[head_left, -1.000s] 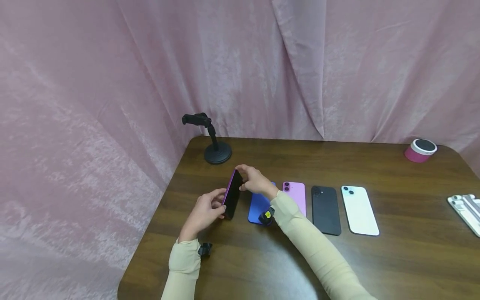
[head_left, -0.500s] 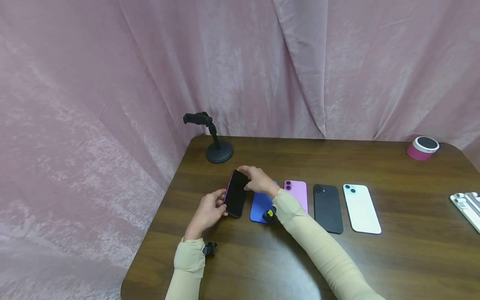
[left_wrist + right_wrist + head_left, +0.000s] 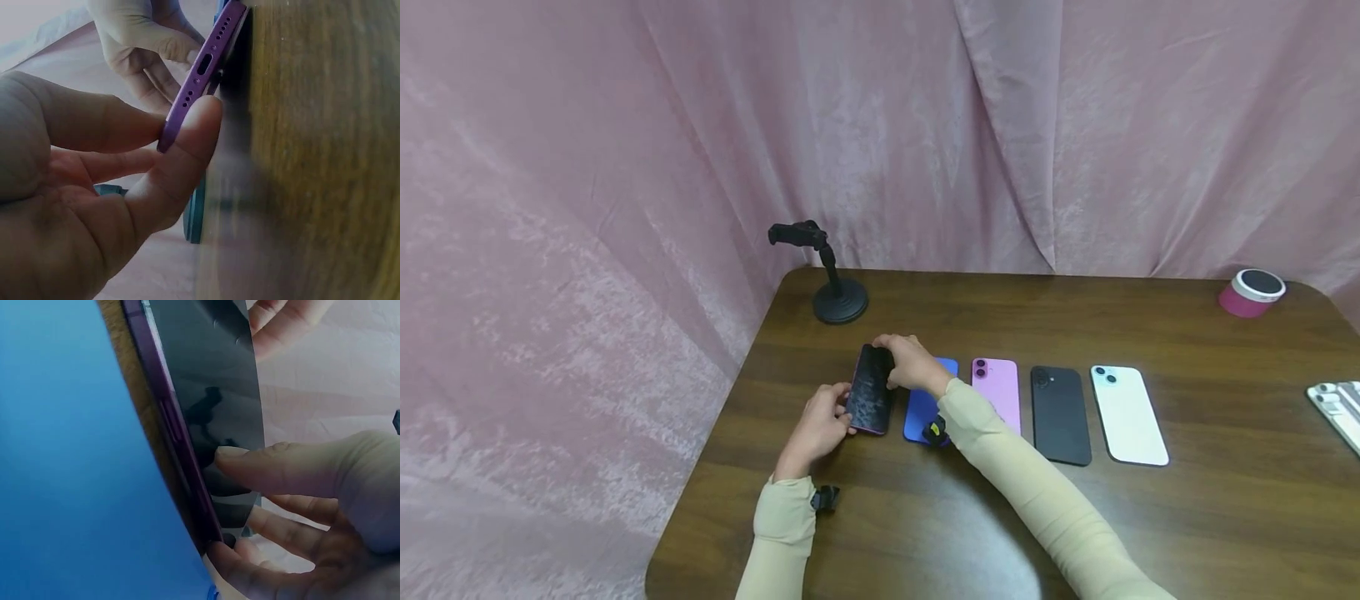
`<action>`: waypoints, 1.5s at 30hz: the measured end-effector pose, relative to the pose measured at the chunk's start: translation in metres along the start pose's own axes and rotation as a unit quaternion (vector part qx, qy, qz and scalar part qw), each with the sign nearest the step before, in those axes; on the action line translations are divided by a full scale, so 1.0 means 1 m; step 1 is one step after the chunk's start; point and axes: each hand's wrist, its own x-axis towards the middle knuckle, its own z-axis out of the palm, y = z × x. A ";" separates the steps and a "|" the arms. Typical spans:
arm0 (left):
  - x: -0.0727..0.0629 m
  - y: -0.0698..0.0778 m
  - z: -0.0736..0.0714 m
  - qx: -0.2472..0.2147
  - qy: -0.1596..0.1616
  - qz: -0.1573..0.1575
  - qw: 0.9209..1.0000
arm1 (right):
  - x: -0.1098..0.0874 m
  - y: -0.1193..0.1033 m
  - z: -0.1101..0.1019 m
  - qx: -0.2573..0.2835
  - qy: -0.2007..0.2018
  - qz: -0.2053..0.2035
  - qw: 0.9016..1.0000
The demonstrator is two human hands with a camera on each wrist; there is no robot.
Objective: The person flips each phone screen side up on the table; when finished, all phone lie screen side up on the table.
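A purple-edged smartphone (image 3: 869,402), black screen up, is held at the left of a row of phones. My left hand (image 3: 812,427) pinches its near left corner between thumb and fingers; the left wrist view shows the phone's port edge (image 3: 204,64) tilted, its left side higher off the wood. My right hand (image 3: 914,365) holds the far right corner, with the thumb (image 3: 244,465) on the screen and fingers around the end. Right beside it lies a blue phone (image 3: 920,410), back up, partly covered by the right wrist.
A lilac phone (image 3: 997,387), a black phone (image 3: 1061,421) and a white phone (image 3: 1130,417) lie face down to the right. A black phone stand (image 3: 840,302) is at the back left. A pink and white round object (image 3: 1251,295) and a white flat item (image 3: 1337,407) are far right.
The phone has tipped from nearly on edge to much flatter, its screen turning upward. Both hands keep their hold on it. The view has shifted slightly.
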 end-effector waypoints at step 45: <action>-0.001 0.013 0.009 0.020 -0.016 -0.070 0.997 | -0.003 -0.006 0.003 -0.050 0.002 0.027 0.998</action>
